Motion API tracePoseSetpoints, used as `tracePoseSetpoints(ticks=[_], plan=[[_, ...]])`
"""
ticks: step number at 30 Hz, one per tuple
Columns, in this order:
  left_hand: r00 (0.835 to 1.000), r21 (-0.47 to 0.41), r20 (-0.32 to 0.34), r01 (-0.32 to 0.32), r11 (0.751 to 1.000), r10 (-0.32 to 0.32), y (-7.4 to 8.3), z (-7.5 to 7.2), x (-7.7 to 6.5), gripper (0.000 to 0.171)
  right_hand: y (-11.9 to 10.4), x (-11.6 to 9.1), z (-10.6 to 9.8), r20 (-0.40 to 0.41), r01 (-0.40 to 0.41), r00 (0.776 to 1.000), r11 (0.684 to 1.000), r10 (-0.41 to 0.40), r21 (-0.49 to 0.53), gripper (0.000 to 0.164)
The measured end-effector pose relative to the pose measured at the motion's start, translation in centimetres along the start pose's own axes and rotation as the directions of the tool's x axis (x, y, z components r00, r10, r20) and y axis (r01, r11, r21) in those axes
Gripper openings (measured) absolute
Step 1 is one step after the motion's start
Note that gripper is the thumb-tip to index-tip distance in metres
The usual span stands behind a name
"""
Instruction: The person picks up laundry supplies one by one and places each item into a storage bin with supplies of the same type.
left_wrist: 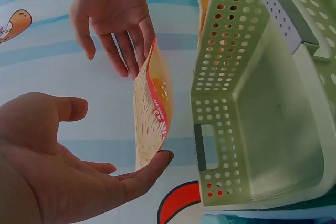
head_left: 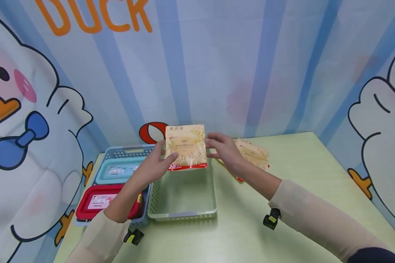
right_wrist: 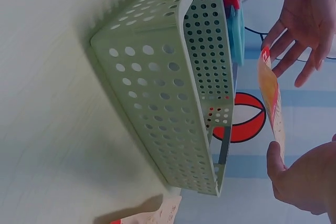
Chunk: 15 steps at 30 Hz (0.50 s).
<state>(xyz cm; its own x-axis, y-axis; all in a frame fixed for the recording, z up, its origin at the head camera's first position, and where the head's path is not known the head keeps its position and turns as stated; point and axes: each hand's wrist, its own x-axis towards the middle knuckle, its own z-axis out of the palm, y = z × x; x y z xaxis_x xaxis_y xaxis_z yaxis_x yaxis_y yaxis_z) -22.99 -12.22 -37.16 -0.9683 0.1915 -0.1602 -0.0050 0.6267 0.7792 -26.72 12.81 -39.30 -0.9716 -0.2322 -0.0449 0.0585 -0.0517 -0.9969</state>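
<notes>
Centrally, in the head view, a cream packet (head_left: 185,144) with a red lower band is held upright between two hands, over the far part of a green basket (head_left: 184,193). The packet's left edge is met by the left hand (head_left: 155,167), whose thumb is seen before the printed face; the right edge is met by the fingertips of the right hand (head_left: 229,152). A blue basket (head_left: 136,221), by which a red box (head_left: 82,204) and a turquoise box (head_left: 102,176) are held, is placed just beside the green one. Further packets (head_left: 254,154) are laid on the table (head_left: 237,237) to the right. A striped curtain (head_left: 217,73) is hung behind.

In the left wrist view, the packet is shown nearly edge-on, apart from the basket's rim. It is touched by extended fingers of both hands; the thumbs are held away from it, and no pinch is formed.

In the right wrist view, the left hand's fingers are seen spread, and the packet's near end is touched by the right hand. Its remaining fingers cannot be told apart.
</notes>
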Motion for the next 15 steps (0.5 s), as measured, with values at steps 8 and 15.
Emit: tracePoseSetpoints(ticks=[8,15], plan=[[0.997,-0.006,-0.002,-0.076,0.997,0.076,-0.5,0.3,0.1,0.080,0.6,0.3,0.6,0.008,-0.019,1.000,1.000,0.019,-0.017,0.053],[0.999,0.021,0.003,-0.042,0.999,0.042,-0.8,0.4,0.1,0.082,1.1,0.4,1.0,0.021,-0.010,1.000,1.000,0.011,-0.026,0.053]])
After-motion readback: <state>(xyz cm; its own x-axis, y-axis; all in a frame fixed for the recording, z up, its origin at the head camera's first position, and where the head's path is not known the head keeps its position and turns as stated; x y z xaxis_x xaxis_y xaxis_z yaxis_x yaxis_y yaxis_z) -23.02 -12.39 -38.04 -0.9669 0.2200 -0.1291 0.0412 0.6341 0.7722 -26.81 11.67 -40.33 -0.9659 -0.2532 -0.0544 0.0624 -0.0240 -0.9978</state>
